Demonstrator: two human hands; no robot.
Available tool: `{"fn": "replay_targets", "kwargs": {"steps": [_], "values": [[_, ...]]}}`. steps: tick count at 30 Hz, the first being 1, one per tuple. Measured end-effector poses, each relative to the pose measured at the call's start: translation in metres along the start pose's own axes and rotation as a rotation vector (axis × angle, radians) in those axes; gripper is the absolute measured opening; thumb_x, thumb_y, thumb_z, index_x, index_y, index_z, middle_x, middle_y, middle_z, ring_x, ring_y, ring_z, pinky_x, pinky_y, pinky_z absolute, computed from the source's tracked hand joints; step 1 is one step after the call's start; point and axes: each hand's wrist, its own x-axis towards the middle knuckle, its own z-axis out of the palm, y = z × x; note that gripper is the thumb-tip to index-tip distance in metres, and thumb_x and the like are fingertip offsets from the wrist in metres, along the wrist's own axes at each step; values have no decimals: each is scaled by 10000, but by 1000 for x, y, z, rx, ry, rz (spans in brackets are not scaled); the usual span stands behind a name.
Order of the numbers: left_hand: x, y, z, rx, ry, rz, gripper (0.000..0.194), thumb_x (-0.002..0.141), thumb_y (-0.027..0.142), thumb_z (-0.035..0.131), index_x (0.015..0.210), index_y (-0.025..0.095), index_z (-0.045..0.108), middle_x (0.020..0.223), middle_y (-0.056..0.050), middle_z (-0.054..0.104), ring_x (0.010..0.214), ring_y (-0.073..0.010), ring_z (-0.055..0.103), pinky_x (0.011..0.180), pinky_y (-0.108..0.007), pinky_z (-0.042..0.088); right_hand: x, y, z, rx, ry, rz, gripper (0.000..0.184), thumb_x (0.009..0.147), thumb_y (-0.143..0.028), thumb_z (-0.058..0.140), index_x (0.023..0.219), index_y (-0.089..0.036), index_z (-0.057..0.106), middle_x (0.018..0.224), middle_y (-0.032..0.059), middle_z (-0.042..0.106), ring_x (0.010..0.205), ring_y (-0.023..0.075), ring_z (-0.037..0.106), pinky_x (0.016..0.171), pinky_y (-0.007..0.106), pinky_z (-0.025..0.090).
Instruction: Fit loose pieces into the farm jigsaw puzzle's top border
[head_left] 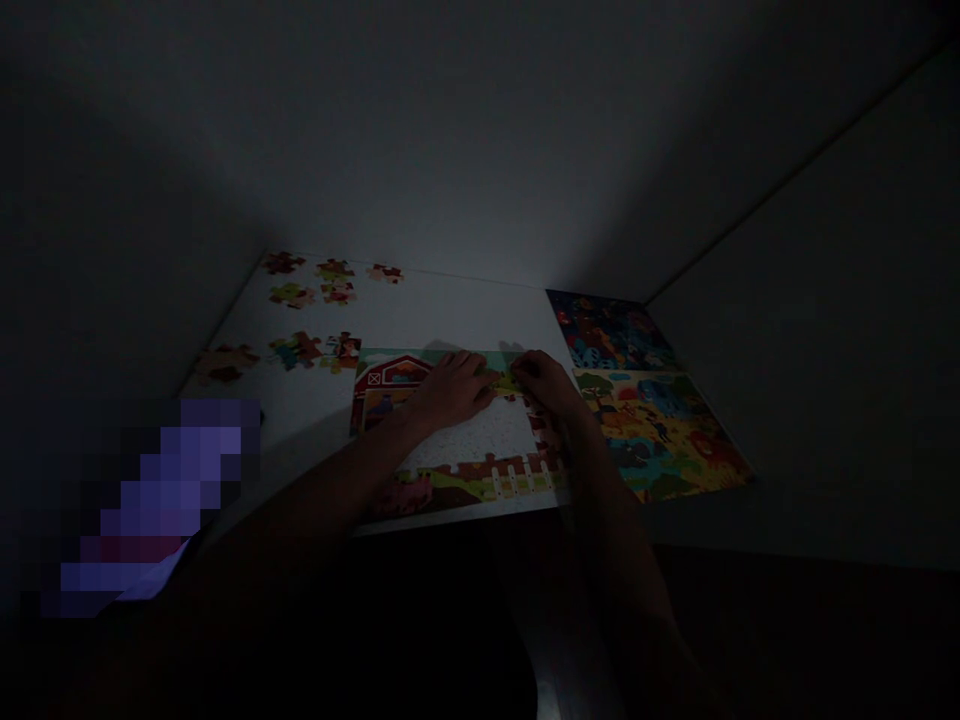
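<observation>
here, in dim light, a white counter [450, 310] runs back to a far edge against the wall. two finished puzzle pictures lie along its right side: a yellow-and-orange animal one [667, 435] towards the near right corner, and a dark blue one [607, 330] touching it behind, towards the far right corner. at the near edge, about the middle, lies a half-built farm puzzle [457, 440] with a red barn at its left, a white fence along the bottom and a bare speckled middle. the left hand [450, 388] rests flat on its upper part, fingers pressed together. the right hand [547, 385] sits just beside it, fingers curled down on a small green piece [507, 380] at the puzzle's top edge; whether they pinch it i cannot tell. loose pieces [322, 285] lie scattered towards the far left corner.
</observation>
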Motion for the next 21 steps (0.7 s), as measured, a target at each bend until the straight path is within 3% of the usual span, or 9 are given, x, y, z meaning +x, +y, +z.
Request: {"fn": "replay_targets", "kwargs": {"steps": [8,16,21], "values": [[0,-3,1,-31,1,106,304,997,338,455,1169,254,691,1213,-66,635,1129,-249,531,980,-416,392,-2,-2,-4,-164,-58,-46,131,822,-313,625,879,-197,645,868,35,607,775,175,546,723,305,442],[2,-6,4,-47,-10,126,284,998,315,469,1166,258,691,1216,-50,671,1154,-214,563,1012,-414,407,-1,-3,3,-29,4,35,111,797,-225,580,901,-198,609,816,8,636,736,163,566,686,284,454],[0,-10,-6,-45,-54,95,251,971,263,518,1130,279,711,1185,-32,688,1129,-197,593,1016,-390,429,-3,-11,3,-11,34,50,72,823,-260,563,871,-210,579,849,31,654,783,186,588,734,313,460]]}}
